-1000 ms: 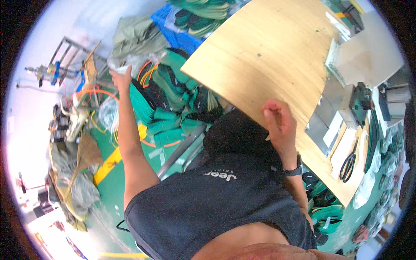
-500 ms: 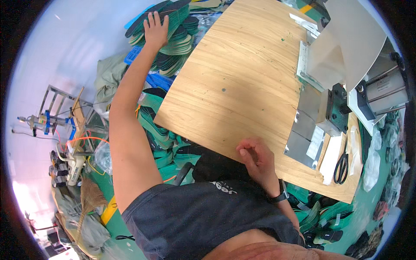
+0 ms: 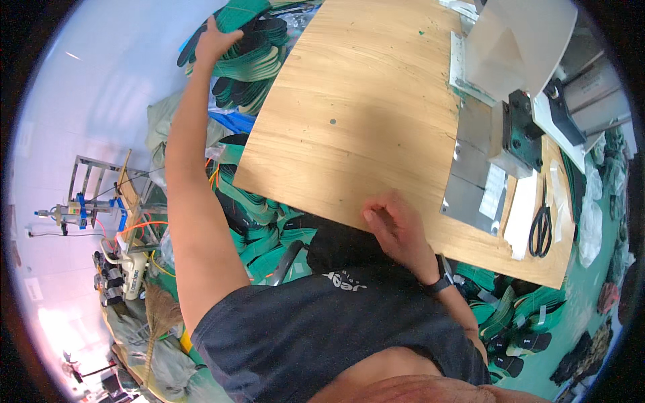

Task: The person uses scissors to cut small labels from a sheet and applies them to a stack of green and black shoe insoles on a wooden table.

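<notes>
The left hand (image 3: 216,43) grasps a green insole (image 3: 240,15).

Pale wall (image 3: 87,114) left; green floor (image 3: 570,312); wooden table (image 3: 322,158); bright glare (image 3: 59,329).

This was a small factory workshop, stocked with shoe insoles. Tall stacks of green and black insoles (image 3: 252,66) stood beside a wood-topped bench (image 3: 349,87), and insole bundles (image 3: 527,312) lay heaped below its right corner. At the bench's right side sat a press-like machine (image 3: 524,131) of black and bare metal, with black-handled scissors (image 3: 540,232) near it. On the left, a metal fixture with blue clamps (image 3: 82,211), an orange hose (image 3: 149,224) and a straw broom (image 3: 158,312) stood out against pale walls (image 3: 87,121).
</notes>
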A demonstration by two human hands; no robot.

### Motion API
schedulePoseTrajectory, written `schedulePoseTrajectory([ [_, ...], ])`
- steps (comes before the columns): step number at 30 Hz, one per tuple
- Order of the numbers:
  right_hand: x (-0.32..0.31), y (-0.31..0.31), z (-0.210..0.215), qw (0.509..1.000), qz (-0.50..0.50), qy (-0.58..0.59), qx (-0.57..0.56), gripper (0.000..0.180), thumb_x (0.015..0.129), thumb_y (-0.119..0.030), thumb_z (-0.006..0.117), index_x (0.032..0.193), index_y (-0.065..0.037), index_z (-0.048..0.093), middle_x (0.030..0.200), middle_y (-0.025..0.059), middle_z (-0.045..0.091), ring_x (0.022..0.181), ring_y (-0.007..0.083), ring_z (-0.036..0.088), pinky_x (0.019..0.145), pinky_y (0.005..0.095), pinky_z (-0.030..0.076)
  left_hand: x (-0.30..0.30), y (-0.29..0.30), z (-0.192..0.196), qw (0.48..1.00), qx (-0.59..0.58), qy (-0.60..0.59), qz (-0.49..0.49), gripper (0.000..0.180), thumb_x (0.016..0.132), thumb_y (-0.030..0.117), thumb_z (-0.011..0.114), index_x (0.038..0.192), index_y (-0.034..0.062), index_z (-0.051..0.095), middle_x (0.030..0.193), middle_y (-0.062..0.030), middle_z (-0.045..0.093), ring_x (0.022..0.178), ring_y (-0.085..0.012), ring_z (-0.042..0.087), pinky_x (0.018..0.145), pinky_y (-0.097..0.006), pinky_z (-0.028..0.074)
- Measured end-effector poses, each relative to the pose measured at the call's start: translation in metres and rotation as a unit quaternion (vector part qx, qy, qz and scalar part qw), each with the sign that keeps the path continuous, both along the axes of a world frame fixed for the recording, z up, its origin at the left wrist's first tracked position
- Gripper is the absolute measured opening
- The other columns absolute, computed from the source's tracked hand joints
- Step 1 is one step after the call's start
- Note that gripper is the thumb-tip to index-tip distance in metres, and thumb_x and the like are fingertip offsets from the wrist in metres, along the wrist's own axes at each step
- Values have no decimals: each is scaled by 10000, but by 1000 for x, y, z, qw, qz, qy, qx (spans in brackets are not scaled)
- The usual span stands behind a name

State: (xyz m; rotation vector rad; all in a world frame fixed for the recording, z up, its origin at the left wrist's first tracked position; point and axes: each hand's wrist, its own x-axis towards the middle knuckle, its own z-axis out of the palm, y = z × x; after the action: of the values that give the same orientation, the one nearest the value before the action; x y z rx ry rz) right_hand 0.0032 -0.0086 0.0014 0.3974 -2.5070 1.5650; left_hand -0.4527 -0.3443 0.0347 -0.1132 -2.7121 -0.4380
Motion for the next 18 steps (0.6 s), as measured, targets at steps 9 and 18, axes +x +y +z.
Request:
schedulePoseTrajectory([
  [9,12,-3,-12,991,-82,29,-97,146,873,-90,617,989,-19,565,872,108,587,743,240,569,666,311,464,123,28,37,869,429,-61,-240,745,764,275,686,1359,-64,391,1149,-167,596,1024,-227,581,876,-322,464],
  [18,-23,2,16,976,-151,77,-135,401,882,-280,633,1145,1,522,1028,194,591,987,325,564,811,388,467,322,92,11,861,308,-284,-287,792,820,403,686,1413,1,349,1182,-207,601,1068,-223,589,864,-313,469],
])
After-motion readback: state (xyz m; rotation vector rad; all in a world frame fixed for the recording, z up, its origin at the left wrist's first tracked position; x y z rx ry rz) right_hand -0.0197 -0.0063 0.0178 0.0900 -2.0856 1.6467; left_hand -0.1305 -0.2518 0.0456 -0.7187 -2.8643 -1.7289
